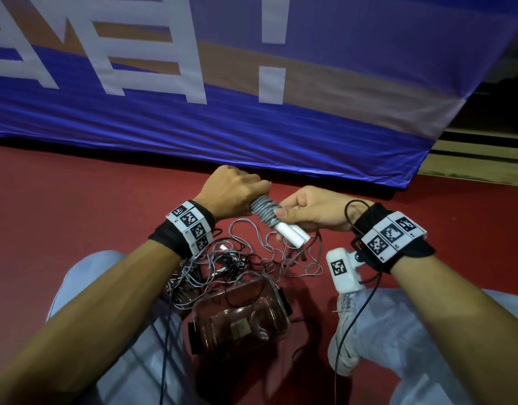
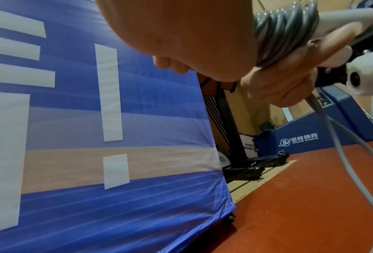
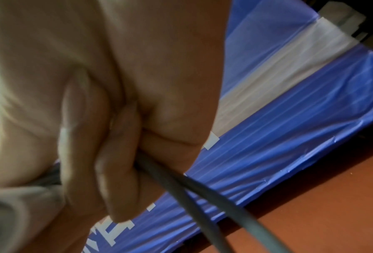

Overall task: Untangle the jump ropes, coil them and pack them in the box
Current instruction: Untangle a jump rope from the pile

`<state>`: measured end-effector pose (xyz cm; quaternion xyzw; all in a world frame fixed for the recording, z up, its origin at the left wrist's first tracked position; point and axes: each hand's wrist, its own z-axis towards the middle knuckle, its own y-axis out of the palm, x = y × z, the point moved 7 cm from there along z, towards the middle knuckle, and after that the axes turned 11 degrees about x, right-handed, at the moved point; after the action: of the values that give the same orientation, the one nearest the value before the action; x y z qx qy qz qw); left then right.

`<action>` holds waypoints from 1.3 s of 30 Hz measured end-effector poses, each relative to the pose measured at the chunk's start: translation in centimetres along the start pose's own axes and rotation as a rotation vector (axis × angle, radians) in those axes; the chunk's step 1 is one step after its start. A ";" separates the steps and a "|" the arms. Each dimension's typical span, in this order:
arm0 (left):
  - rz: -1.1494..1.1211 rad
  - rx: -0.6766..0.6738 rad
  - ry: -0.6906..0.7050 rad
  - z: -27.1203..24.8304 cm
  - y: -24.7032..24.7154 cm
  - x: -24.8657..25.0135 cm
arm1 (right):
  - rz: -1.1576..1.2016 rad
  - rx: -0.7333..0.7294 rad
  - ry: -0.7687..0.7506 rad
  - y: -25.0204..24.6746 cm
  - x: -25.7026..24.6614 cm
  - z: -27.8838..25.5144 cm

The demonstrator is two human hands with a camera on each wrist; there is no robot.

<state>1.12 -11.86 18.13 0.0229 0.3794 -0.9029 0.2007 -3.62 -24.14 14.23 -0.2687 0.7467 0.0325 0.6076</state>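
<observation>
Nearest the camera: person's legs in light trousers (image 1: 85,287), sitting on the red floor (image 1: 61,200), white shoe (image 1: 346,331) on the right side.

Between the legs: clear plastic box (image 1: 243,314), black latches on its sides, a few cord strands draped over its top edge. What's inside is hard to read through the plastic.

Just beyond the box, touching it: tangled pile of jump ropes (image 1: 237,258), grey and black cords mixed, a white handle end (image 1: 225,247) poking out of the mess.

Above the pile, both hands up off the floor and close together on one rope. Left hand (image 1: 234,191) is fisted around the far end of a tightly wound grey coil (image 1: 262,210); left wrist view shows the coil (image 2: 285,32) emerging from the curled fingers (image 2: 274,89). Right hand (image 1: 313,209) pinches the near end, thumb on the coil where it meets the two white handles (image 1: 289,233), which lie side by side. Right wrist view is blurred but shows fingers curled with grey cord (image 3: 181,184) running out below them, down toward the floor.

Both wrists carry black bands with printed square markers; wrist camera (image 1: 341,268) hangs under the right one.

Farthest: blue banner (image 1: 251,127) with white lettering and a tan stripe, lower edge meeting the floor.
</observation>
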 end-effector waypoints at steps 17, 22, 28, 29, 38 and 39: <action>-0.225 0.216 -0.470 -0.6 -1.0 -1.8 | 0.495 0.085 0.020 -0.2 0.0 0.6; -0.339 0.199 -0.717 -1.2 0.4 -2.6 | 0.714 0.140 -0.070 0.1 -1.9 0.3; -0.350 0.026 -1.162 -2.8 3.0 -2.8 | 0.973 0.303 -0.002 -0.4 -1.2 1.9; -0.343 -0.035 -1.205 -3.3 3.7 -2.8 | 0.986 0.327 0.037 -0.2 -1.0 1.9; -0.071 -0.396 -1.222 -4.1 5.4 -1.8 | 0.507 0.591 0.310 0.3 1.4 1.3; -0.040 -0.417 -1.199 -4.0 5.5 -1.6 | 0.406 0.584 0.320 0.2 1.5 1.1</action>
<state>4.20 -12.01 11.92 -0.5332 0.3693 -0.6697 0.3616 -2.88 -24.14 12.51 0.0670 0.8480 -0.1040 0.5154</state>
